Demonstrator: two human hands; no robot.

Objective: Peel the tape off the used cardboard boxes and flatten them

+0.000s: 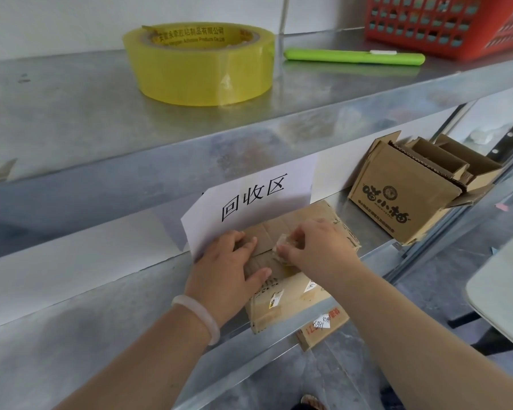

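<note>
On the lower shelf (125, 327), beneath a paper sign (249, 208), lies a cardboard box (282, 309); the left hand (228, 261) presses it down with fingers spread flat, the right hand (314, 244) pinches a crumpled wad of tape (288, 246) on its top. An open box (397, 196) stands to the right
</note>
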